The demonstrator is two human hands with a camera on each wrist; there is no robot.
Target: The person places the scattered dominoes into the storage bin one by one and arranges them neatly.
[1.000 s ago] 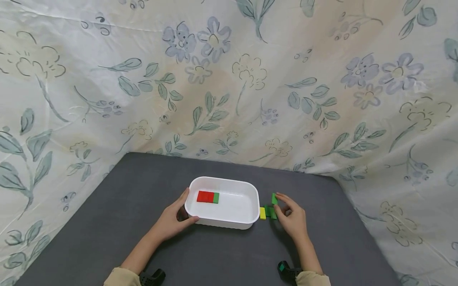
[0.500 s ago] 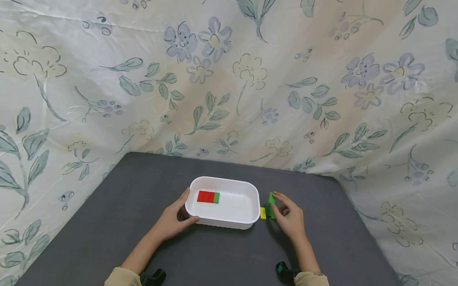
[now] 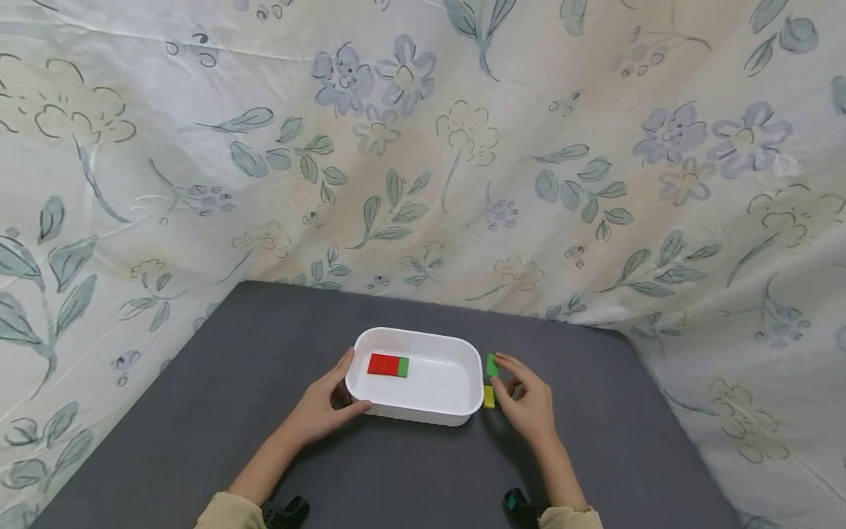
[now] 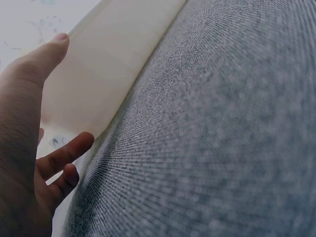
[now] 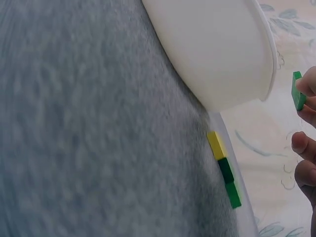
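Observation:
A white rectangular plastic container (image 3: 419, 414) stands on the table, and my left hand (image 3: 320, 409) holds its left end, thumb on the front wall and fingers round the far-left corner. In the left wrist view the thumb (image 4: 55, 52) lies against the container's wall. Inside, red blocks (image 3: 383, 364) and a green block (image 3: 403, 367) lie in a row. Just right of the container, my right hand (image 3: 530, 404) pinches a small flat green block (image 3: 492, 365) in the air. Below it a yellow block (image 3: 488, 397) and two green blocks (image 5: 230, 183) line up on the table, mostly hidden by the hand in the head view.
The dark grey table (image 3: 396, 485) has its far edge against a hanging floral cloth (image 3: 423, 184). A black device (image 3: 287, 512) is strapped on the left wrist, another (image 3: 522, 508) on the right.
My right hand has moved left with the green block, closer to the container's right rim, covering more of the blocks on the table. The left hand keeps its hold.

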